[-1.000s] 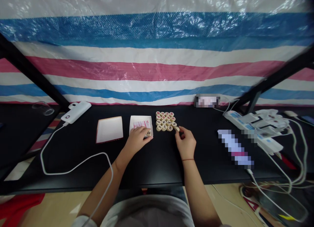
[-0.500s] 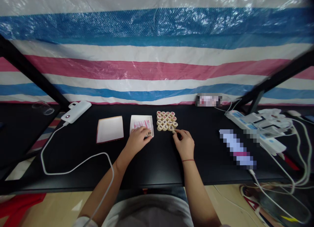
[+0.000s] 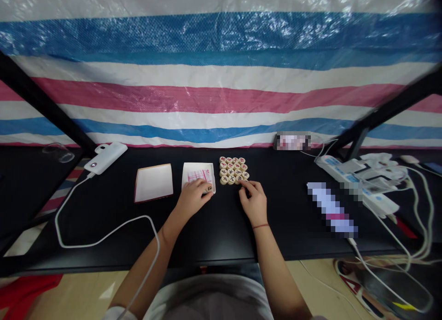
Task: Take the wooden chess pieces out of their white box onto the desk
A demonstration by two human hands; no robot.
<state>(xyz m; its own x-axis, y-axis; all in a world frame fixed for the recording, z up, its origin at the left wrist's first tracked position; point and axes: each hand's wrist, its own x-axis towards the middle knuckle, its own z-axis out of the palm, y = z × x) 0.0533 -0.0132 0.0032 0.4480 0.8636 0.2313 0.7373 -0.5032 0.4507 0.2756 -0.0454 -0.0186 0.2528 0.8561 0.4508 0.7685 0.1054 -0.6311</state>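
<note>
My left hand (image 3: 194, 196) rests over the front of an open white box (image 3: 198, 165), its fingers closed round a Chinese chess piece (image 3: 209, 188) with a black character. Inside the box lies a red-and-white printed sheet (image 3: 199, 175). To the right of the box, round cream Chinese chess pieces (image 3: 231, 168) stand in tight rows, red characters at the back and black at the front. My right hand (image 3: 254, 198) is at their front right corner, fingers bent against a corner piece that they partly hide.
A shallow box lid (image 3: 154, 183) lies left of the box. Further left is a white power bank (image 3: 106, 158) with a cable crossing my left arm. On the right are a blurred phone (image 3: 331, 209), a power strip (image 3: 359, 184) and cables. A striped sheet (image 3: 221, 99) hangs behind.
My right hand has shifted left along the front row, and its fingers now cover more of the corner piece. My left hand stays at the box with its piece.
</note>
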